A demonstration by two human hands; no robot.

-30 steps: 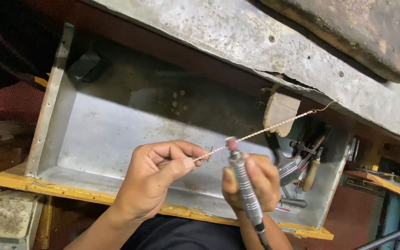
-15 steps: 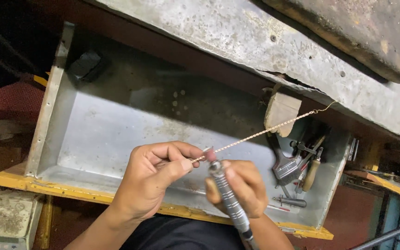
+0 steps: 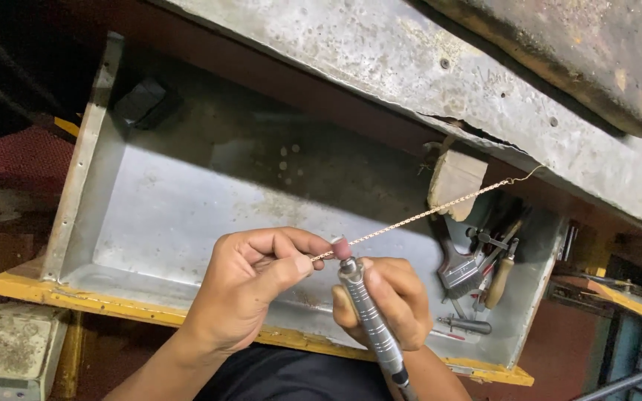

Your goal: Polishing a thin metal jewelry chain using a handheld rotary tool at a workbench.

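My left hand [image 3: 250, 286] pinches the near end of a thin golden chain [image 3: 425, 214] between thumb and fingers. The chain runs taut up and to the right, over a small wooden peg [image 3: 455, 182], to a hook at the bench edge. My right hand [image 3: 384, 304] grips a ribbed silver rotary handpiece [image 3: 369, 319] like a pen. Its small pink grinding tip [image 3: 341, 248] rests against the chain just beside my left fingertips. Both hands hover over a metal tray [image 3: 187, 215].
The grey metal tray has a yellow front rim [image 3: 76, 293]. At its right end lie a brush [image 3: 456, 271], files and other hand tools [image 3: 495, 260]. A worn metal-clad bench top [image 3: 447, 74] runs above. A scale [image 3: 9, 353] sits at lower left.
My right hand has carried the handpiece leftward along the chain, so the pink tip now sits close to my left fingertips. My left hand keeps its hold.
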